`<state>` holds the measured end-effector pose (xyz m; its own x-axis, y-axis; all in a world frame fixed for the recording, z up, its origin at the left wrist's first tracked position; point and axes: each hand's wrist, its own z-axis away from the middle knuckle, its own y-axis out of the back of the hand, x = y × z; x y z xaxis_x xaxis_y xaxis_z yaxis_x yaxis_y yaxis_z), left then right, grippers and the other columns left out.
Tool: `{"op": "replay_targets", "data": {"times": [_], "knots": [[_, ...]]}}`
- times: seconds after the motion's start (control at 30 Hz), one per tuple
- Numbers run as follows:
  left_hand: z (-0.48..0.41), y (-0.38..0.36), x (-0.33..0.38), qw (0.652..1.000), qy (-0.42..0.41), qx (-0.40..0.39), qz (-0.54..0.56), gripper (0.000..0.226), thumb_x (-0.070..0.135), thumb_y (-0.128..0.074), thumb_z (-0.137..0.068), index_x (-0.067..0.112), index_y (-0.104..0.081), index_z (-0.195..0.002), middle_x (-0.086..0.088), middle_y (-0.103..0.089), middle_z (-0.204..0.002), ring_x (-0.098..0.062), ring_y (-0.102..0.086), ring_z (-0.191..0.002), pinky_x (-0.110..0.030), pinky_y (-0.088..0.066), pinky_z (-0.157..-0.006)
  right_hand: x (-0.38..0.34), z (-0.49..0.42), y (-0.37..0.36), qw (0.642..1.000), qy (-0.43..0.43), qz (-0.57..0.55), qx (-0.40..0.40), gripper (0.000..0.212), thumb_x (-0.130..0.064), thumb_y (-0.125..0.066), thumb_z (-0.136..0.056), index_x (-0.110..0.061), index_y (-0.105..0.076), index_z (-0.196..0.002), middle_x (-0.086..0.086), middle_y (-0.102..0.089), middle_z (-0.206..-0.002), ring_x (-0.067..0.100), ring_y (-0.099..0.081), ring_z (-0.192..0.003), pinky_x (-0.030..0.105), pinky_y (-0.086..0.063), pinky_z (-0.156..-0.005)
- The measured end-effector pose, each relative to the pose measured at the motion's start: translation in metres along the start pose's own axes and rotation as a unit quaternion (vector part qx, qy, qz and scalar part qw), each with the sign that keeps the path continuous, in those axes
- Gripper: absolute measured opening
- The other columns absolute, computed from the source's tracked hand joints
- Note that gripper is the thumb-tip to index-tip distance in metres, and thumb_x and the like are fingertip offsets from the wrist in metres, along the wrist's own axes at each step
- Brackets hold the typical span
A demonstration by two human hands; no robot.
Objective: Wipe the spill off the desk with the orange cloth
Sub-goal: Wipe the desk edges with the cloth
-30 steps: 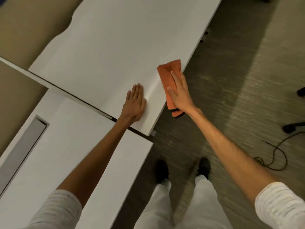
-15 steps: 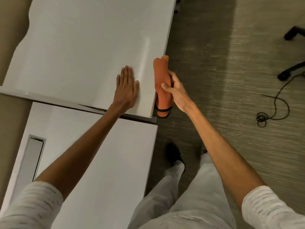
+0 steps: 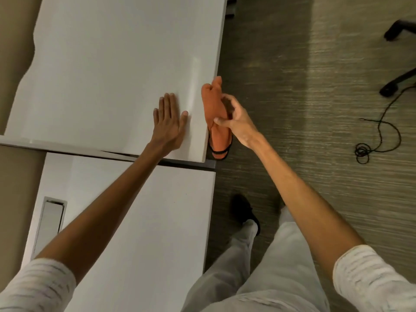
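Note:
The orange cloth (image 3: 215, 113) is bunched lengthwise and hangs just off the right edge of the white desk (image 3: 117, 64), over the floor. My right hand (image 3: 234, 119) grips it from the right, thumb and fingers closed around its middle. A black-trimmed end of the cloth dangles below the hand near the desk's corner. My left hand (image 3: 168, 123) lies flat, palm down, fingers apart, on the desk near that same corner. I see no spill on the desk surface.
A second white desk (image 3: 139, 221) with a cable slot (image 3: 50, 224) adjoins the first, nearer to me. My legs and a black shoe (image 3: 244, 212) stand on the carpet. A black cable (image 3: 380, 136) and chair base legs (image 3: 398, 84) lie at right.
The cloth went from lying flat under my right hand on the desk edge to being gathered and held off the edge. The view shifted; my left hand stayed flat on the desk.

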<state>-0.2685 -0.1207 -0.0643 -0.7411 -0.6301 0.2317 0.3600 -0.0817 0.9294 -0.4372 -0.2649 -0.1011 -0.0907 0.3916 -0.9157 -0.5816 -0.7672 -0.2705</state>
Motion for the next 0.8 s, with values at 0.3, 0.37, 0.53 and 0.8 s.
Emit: {"op": "replay_targets", "data": {"times": [0.3,0.37,0.53,0.8], "knots": [[0.006,-0.005,-0.001,0.999,-0.027,0.033,0.017,0.068,0.046,-0.012,-0.103,0.011,0.013,-0.156,-0.007,0.015,-0.166,-0.022,0.017,-0.152,-0.048,0.012,-0.123,-0.008,0.029,-0.027,0.998,0.024,0.031,0.054,0.06,-0.001,-0.067,-0.089,-0.037,-0.048,-0.134,0.002,-0.045,-0.148,0.017,-0.052,-0.128,0.037,-0.052,-0.1],[0.006,-0.006,-0.002,0.999,-0.031,0.037,0.01,0.069,0.047,-0.013,-0.103,0.011,0.013,-0.156,-0.008,0.015,-0.165,-0.023,0.017,-0.152,-0.049,0.012,-0.122,0.016,0.066,-0.043,0.999,0.006,-0.004,0.045,0.062,-0.004,-0.067,-0.089,-0.05,-0.047,-0.125,0.0,-0.046,-0.148,0.017,-0.051,-0.129,0.039,-0.05,-0.102],[0.004,-0.01,-0.006,0.998,-0.051,0.045,0.005,0.067,0.045,-0.016,-0.104,0.013,0.012,-0.156,-0.009,0.015,-0.165,-0.024,0.017,-0.152,-0.048,0.014,-0.121,0.022,0.058,-0.04,0.996,-0.033,-0.065,0.053,0.063,-0.003,-0.067,-0.089,-0.051,-0.046,-0.124,0.008,-0.046,-0.148,0.023,-0.055,-0.126,0.05,-0.051,-0.102],[0.004,-0.01,-0.004,0.997,-0.05,0.054,-0.022,0.064,0.043,-0.014,-0.104,0.015,0.004,-0.158,-0.01,0.013,-0.166,-0.025,0.015,-0.153,-0.051,0.011,-0.122,-0.023,-0.015,-0.016,0.993,-0.002,-0.026,0.115,0.064,-0.006,-0.063,-0.093,-0.024,-0.036,-0.149,0.011,-0.045,-0.149,0.023,-0.055,-0.126,0.049,-0.048,-0.106]]}}
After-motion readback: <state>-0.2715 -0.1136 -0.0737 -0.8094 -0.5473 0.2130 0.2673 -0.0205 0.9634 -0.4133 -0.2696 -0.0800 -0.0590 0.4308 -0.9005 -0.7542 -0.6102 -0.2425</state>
